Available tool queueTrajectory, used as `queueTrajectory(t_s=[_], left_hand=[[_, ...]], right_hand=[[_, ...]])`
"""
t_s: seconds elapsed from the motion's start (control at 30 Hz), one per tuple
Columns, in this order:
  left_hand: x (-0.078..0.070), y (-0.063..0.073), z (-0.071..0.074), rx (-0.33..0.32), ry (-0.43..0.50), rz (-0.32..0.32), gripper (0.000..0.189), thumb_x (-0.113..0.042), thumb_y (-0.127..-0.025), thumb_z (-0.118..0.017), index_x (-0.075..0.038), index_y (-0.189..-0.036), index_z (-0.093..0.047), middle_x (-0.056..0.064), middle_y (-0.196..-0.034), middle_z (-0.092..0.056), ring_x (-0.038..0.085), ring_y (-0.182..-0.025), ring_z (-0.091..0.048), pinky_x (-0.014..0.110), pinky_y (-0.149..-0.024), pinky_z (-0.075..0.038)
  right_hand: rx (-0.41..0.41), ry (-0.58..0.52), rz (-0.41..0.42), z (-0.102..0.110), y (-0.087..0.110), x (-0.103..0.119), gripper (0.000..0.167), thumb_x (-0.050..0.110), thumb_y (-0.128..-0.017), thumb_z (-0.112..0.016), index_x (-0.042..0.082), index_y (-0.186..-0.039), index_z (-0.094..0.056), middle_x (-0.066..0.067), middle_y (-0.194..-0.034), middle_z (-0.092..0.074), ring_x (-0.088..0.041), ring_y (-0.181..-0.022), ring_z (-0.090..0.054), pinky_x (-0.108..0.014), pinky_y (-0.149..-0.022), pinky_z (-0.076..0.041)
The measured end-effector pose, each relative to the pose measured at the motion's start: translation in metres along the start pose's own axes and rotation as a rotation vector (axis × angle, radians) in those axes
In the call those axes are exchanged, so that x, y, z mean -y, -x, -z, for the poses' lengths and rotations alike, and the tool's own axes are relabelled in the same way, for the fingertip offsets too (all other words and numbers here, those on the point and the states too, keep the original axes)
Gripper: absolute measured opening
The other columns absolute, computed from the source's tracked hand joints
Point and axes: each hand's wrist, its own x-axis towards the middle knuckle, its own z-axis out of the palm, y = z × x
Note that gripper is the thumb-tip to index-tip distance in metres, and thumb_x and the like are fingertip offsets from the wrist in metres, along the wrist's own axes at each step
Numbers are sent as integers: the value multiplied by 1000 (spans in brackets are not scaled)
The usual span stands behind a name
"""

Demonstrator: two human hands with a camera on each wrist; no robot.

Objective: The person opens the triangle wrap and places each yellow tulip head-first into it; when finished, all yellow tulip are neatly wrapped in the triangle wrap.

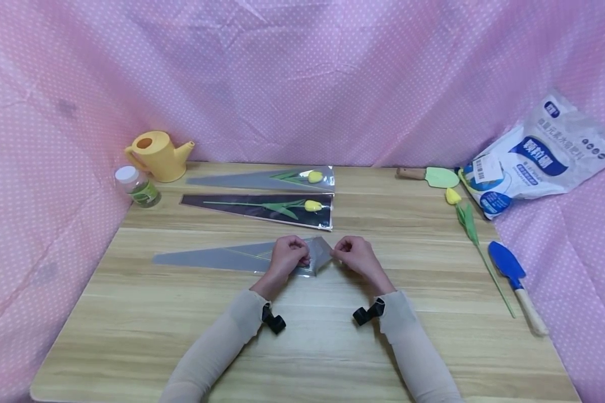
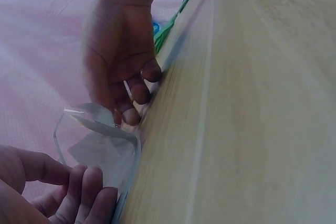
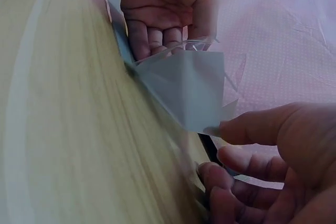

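Note:
A long tapered grey flower sleeve [image 1: 206, 258] lies flat on the table, its wide end lifted and parted on the right. My left hand [image 1: 289, 254] pinches the clear film near that mouth. At the raised grey end flap, my right hand [image 1: 357, 256] pinches the edge between thumb and finger. The right wrist view shows the flap [image 3: 202, 87] bent upward, with the left hand [image 3: 168, 9] behind it. In the left wrist view, the clear film [image 2: 102, 156] bulges open between both hands. No flower shows inside this sleeve.
Behind lie two sleeves with yellow tulips, one grey [image 1: 232, 179] and one black [image 1: 242, 206]. A loose tulip [image 1: 468, 218], a blue trowel [image 1: 506, 266], a green trowel [image 1: 441, 177] and a fertilizer bag [image 1: 539, 157] are right. A yellow watering can [image 1: 160, 159] and a jar [image 1: 143, 193] stand left.

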Motion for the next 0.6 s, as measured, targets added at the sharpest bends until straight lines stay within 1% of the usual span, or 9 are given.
queueTrajectory(t_s=[0.13,0.27,0.37,0.47,0.53,0.6], left_hand=[[0,2,0,-5,-20,-15,6,7,-85,-61,4,-87,-66,2,-64,-65,11,-54,-61,23,-54,-55],[1,2,0,-3,-30,-24,6,7,-86,-61,6,-88,-66,4,-65,-66,11,-55,-61,23,-55,-55],[1,2,0,-6,-33,-27,5,7,-86,-62,4,-87,-67,4,-66,-66,11,-56,-61,23,-55,-55],[1,2,0,-10,-36,-33,5,7,-86,-62,4,-86,-67,4,-66,-66,11,-55,-61,23,-55,-55],[1,2,0,-9,-36,-30,5,7,-86,-62,3,-85,-66,3,-66,-66,11,-55,-61,23,-55,-55],[0,2,0,-7,-42,-23,5,6,-86,-62,2,-86,-66,2,-66,-65,10,-56,-61,23,-55,-55]], right_hand=[[34,-62,-1,-1,2,4,22,18,-92,-69,4,-108,-66,-13,-98,-69,-15,-72,-62,-27,-62,-55],[56,-104,-7,-4,4,9,26,20,-94,-67,6,-115,-64,-14,-103,-69,-17,-77,-64,-28,-64,-56],[54,-119,17,-3,4,11,30,22,-95,-66,6,-120,-62,-15,-106,-68,-18,-80,-66,-29,-65,-57],[14,-137,62,6,4,9,35,24,-98,-62,2,-125,-60,-18,-109,-67,-21,-84,-67,-31,-68,-59],[-37,-156,80,19,5,5,37,24,-99,-61,0,-126,-59,-21,-111,-66,-24,-87,-67,-32,-70,-59],[-96,-171,80,35,6,-1,40,25,-100,-59,-3,-129,-57,-23,-113,-65,-24,-89,-67,-32,-72,-60]])
